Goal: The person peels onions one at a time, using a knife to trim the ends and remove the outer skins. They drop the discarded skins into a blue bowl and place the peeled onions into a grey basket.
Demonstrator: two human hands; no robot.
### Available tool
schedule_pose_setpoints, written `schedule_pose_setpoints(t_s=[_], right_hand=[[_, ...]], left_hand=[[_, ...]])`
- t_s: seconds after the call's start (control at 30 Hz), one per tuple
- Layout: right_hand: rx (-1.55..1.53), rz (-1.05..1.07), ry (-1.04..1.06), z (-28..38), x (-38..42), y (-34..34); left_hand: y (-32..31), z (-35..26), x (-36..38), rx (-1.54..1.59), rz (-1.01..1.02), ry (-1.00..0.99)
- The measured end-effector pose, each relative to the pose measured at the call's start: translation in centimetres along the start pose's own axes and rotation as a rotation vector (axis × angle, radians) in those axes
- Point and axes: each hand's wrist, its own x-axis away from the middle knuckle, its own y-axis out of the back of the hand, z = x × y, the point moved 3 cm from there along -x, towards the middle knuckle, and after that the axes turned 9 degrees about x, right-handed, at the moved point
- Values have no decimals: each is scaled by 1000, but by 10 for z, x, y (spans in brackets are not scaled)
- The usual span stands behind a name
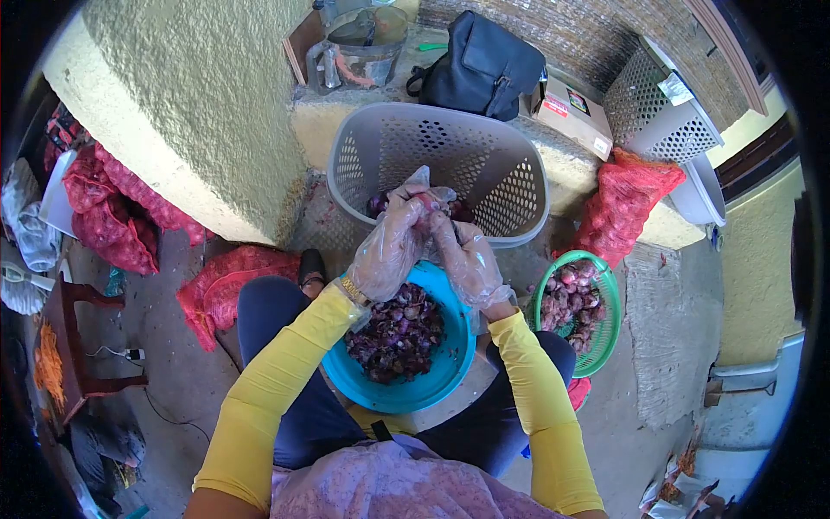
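Observation:
My left hand (387, 253) and my right hand (468, 262) wear clear plastic gloves and meet above the near rim of a grey perforated basket (512, 177). Between their closed fingertips is a small reddish onion (424, 208), mostly covered by the fingers. Purple onions (379, 204) lie in the bottom of the grey basket, partly hidden by my hands. Below my wrists, between my legs, a blue basin (462, 346) holds dark purple onions and loose skins (398, 336).
A green basket (611, 324) of onions (571, 301) stands by my right knee. Red mesh sacks of onions (624, 203) (233, 285) rest on both sides. Behind the grey basket, a ledge carries a black backpack (484, 65), a cardboard box (572, 117) and a clear bucket (367, 48).

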Motion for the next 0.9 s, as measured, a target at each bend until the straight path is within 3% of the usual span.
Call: schedule_pose_setpoints(t_s=[0.1, 0.17, 0.3, 0.37, 0.5, 0.57, 0.73, 0.9], right_hand=[[-2, -55, 118, 12, 2, 4], [378, -94, 130, 18, 4, 12], [379, -68, 211, 29, 11, 13], [655, -101, 331, 36, 14, 13], [523, -87, 475, 52, 21, 5], [863, 62, 510, 49, 22, 4], [879, 145, 517, 47, 22, 7], [756, 32, 540, 44, 17, 22]], left_hand=[[5, -4, -1, -64, -8, 67], [3, -7, 1, -29, 1, 92], [1, -16, 5, -41, 17, 146], [3, -19, 5, -26, 14, 178], [4, -19, 3, -1, 0, 145], [6, -22, 0, 38, -28, 78], [17, -23, -6, 125, 48, 64], [24, -24, -8, 29, 105, 39]])
